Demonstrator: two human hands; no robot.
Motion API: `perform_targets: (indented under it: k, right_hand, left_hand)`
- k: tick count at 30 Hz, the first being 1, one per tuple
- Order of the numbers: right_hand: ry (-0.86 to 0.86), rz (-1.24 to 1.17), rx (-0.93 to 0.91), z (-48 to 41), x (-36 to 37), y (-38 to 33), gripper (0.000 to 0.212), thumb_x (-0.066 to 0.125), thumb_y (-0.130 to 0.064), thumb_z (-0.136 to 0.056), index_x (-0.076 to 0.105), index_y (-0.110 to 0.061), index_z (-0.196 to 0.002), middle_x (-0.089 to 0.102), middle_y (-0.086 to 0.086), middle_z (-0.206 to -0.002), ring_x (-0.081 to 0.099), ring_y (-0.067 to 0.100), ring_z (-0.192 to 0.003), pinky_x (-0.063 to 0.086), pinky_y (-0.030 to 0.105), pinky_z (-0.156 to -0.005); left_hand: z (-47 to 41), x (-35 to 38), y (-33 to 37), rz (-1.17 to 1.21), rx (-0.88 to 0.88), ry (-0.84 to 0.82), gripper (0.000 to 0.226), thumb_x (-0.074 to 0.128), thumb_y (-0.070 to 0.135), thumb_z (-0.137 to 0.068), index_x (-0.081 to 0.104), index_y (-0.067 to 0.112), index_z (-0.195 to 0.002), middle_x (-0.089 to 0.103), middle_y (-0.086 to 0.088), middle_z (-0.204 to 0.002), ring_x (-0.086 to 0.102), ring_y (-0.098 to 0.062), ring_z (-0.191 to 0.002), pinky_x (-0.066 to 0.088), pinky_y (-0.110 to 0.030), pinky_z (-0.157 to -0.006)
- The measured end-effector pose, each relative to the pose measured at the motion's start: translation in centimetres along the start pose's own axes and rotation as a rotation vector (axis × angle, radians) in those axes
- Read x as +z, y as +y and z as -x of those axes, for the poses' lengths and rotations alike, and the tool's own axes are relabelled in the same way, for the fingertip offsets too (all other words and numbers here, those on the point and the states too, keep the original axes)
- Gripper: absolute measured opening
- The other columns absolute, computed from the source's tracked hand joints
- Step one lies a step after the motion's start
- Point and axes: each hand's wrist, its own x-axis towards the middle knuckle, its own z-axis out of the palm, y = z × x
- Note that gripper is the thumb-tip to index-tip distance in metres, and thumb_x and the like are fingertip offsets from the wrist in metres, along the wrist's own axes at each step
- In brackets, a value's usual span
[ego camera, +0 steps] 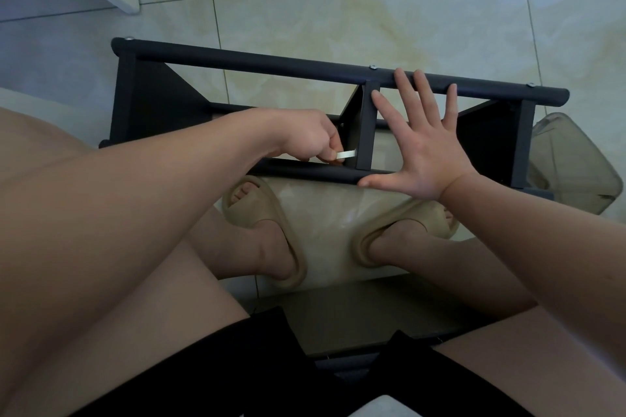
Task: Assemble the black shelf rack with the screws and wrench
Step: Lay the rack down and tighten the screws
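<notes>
Left grip (311, 140) is curled round the flat silver wrench (346, 154) and pinches its near end. The wrench's far end sits at the foot of the middle upright (366, 132), where it meets the near rail (305, 169). Right grip (425, 149) is spread open with straight fingers, thumb on the near rail and fingertips on the far rail (271, 61), bracing the black shelf rack (145, 101), which stands on the tiled floor (372, 3) just beyond the person's slippers (271, 213).

By my reading the frame is well along. Both rails, the end panels and the middle upright are joined, and three screws (373, 67) sit along the far rail. The near joint at the wrench looks like the one in hand. A dark flat board (355, 315) lies by the knees; whether it is a part left to fit I cannot tell.

Just beside the rack's right end stands a translucent bin (576, 159); its contents cannot be made out.
</notes>
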Motion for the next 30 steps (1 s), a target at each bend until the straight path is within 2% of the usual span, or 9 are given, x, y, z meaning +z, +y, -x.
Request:
perform_targets:
  k: [5,11,15,18,20,23,25,27,30]
  right_hand:
    - [0.0,0.001,0.0,0.0,0.0,0.0,0.122,0.034,-0.1,-0.069,0.011,-0.025,-0.163,-0.002,0.013,-0.17,-0.006,0.037,-0.156,-0.009,0.071,-0.116]
    - [-0.011,0.005,0.002,0.0,0.0,0.0,0.123,0.033,-0.1,-0.069,0.01,-0.026,-0.163,-0.003,0.012,-0.17,-0.007,0.036,-0.156,-0.01,0.07,-0.116]
    - [-0.019,0.005,0.007,0.1,-0.1,0.0,0.123,0.036,-0.099,-0.068,0.01,-0.026,-0.163,-0.004,0.012,-0.17,-0.008,0.036,-0.156,-0.01,0.07,-0.116]
    - [-0.018,0.007,0.009,0.1,-0.2,-0.1,0.122,0.036,-0.098,-0.068,0.011,-0.026,-0.163,-0.004,0.012,-0.17,-0.008,0.036,-0.156,-0.01,0.07,-0.117]
    - [-0.013,0.012,0.007,0.1,-0.2,-0.1,0.122,0.036,-0.098,-0.068,0.012,-0.025,-0.163,-0.003,0.013,-0.17,-0.006,0.037,-0.156,-0.009,0.07,-0.116]
    - [-0.015,0.009,0.005,0.1,-0.2,-0.1,0.122,0.036,-0.098,-0.068,0.012,-0.025,-0.163,-0.003,0.013,-0.17,-0.007,0.036,-0.156,-0.009,0.07,-0.116]
    - [-0.013,0.009,0.001,0.1,-0.1,-0.1,0.123,0.036,-0.099,-0.068,0.011,-0.026,-0.163,-0.003,0.012,-0.17,-0.007,0.036,-0.156,-0.01,0.069,-0.116]
    - [-0.01,0.008,-0.005,0.1,0.0,-0.1,0.123,0.035,-0.1,-0.068,0.011,-0.026,-0.163,-0.003,0.012,-0.17,-0.007,0.036,-0.156,-0.01,0.069,-0.116]
    - [-0.025,-0.007,-0.011,0.1,0.0,0.0,0.123,0.034,-0.1,-0.068,0.009,-0.027,-0.163,-0.005,0.011,-0.171,-0.009,0.035,-0.156,-0.012,0.068,-0.116]
  left_hand:
    - [0.1,0.1,0.1,-0.043,0.015,-0.009,0.014,0.061,0.009,-0.096,0.068,0.02,-0.089,0.059,0.005,-0.082,0.049,-0.011,-0.078,0.038,-0.026,-0.068]
    - [-0.1,0.3,0.3,-0.062,0.015,0.009,0.013,0.062,0.01,-0.095,0.068,0.02,-0.089,0.06,0.006,-0.082,0.051,-0.011,-0.077,0.039,-0.025,-0.067]
    - [0.0,0.5,0.8,-0.189,0.025,0.057,0.014,0.06,0.011,-0.092,0.073,0.01,-0.097,0.065,0.002,-0.085,0.055,-0.018,-0.083,0.042,-0.028,-0.073]
    - [0.1,0.4,0.9,-0.296,0.045,0.148,0.019,0.056,0.009,-0.091,0.07,0.019,-0.096,0.07,0.004,-0.094,0.061,-0.019,-0.091,0.046,-0.028,-0.075]
    - [0.0,0.3,0.8,-0.3,0.055,0.19,0.021,0.054,0.006,-0.091,0.067,0.022,-0.089,0.07,0.005,-0.092,0.061,-0.018,-0.09,0.045,-0.027,-0.072]
    - [-0.1,0.0,0.8,-0.244,0.062,0.241,0.034,0.052,0.007,-0.092,0.059,0.031,-0.069,0.06,0.013,-0.079,0.053,-0.007,-0.075,0.036,-0.021,-0.06]
    - [-0.1,-0.1,1.0,-0.217,0.06,0.253,0.037,0.049,0.007,-0.092,0.057,0.032,-0.066,0.055,0.014,-0.077,0.048,-0.004,-0.072,0.033,-0.02,-0.058]
    - [-0.1,-0.2,1.2,-0.224,0.058,0.248,0.034,0.048,0.006,-0.092,0.061,0.029,-0.07,0.057,0.012,-0.078,0.051,-0.008,-0.075,0.036,-0.021,-0.06]
    - [0.6,-0.9,1.9,-0.345,0.043,0.27,0.026,0.048,0.007,-0.093,0.073,0.015,-0.095,0.069,-0.003,-0.096,0.062,-0.025,-0.093,0.051,-0.033,-0.076]
